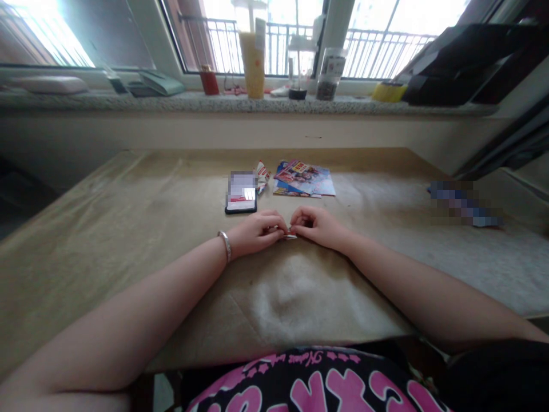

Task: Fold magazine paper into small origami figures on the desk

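Note:
Both my hands rest on the brown paper-covered table [128,229], fingertips meeting at its middle. My left hand [257,232], with a silver bracelet on its wrist, has its fingers curled and pinches one end of a small folded piece of paper [290,235]. Opposite it, my right hand [317,226] is closed on the other end of the same piece. Most of the paper is hidden under my fingers. Just beyond my left hand lies a phone [241,194] with its screen lit.
A small folded paper shape [262,176] and a stack of colourful printed sheets [303,178] lie behind the phone. A blurred object [465,203] sits at the right. The windowsill [171,103] holds a yellow bottle [253,60], jars and a black device [463,63].

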